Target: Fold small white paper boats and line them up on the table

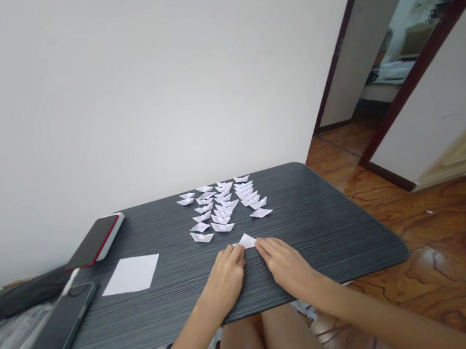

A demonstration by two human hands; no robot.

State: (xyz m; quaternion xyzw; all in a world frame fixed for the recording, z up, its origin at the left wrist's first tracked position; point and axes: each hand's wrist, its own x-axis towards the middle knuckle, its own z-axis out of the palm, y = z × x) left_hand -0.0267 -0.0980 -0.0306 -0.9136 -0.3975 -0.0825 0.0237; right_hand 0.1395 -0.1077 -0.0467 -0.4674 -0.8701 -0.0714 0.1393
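A small folded piece of white paper (247, 241) lies on the dark table, its pointed top facing away from me. My left hand (231, 270) presses on its left end with the fingers together. At the right end, my right hand (281, 259) holds it down the same way, fingertips closed on the paper's edge. The paper's lower corners are hidden under my fingers. Just beyond my hands, several folded paper boats (221, 211) stand in rough columns. A stack of square white paper (132, 274) rests to the left of my left hand.
The dark grained table (318, 214) stands against a white wall (136, 84). A phone (56, 341) with a white cable lies at its left edge, near a red-edged device (96, 241) on a white base. Wooden floor (456, 263) and a doorway are to the right.
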